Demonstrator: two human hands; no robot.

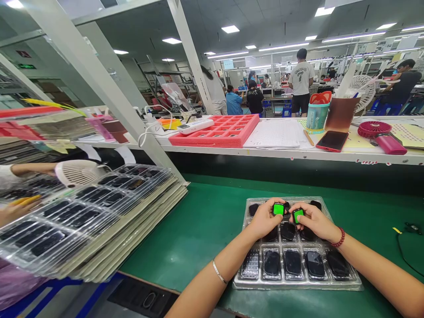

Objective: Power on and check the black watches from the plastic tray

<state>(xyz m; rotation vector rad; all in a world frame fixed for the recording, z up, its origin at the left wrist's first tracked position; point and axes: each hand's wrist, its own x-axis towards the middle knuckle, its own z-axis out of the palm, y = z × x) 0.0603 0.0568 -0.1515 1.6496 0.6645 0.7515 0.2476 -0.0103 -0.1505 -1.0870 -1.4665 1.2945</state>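
Note:
My left hand is closed on a small smartwatch whose screen glows green. Close beside it, my right hand grips a second smartwatch, also lit green. Both are held just above a clear plastic tray on the green bench. Dark watch bodies such as this one lie in the tray's compartments, and the front left compartment has none in it. My hands and wrists hide parts of the back rows.
Stacked trays of dark watches stand at left, near a white fan and a co-worker's hands. A shelf ahead carries a red foam tray, papers, a phone and a pink fan. A black cable lies at right.

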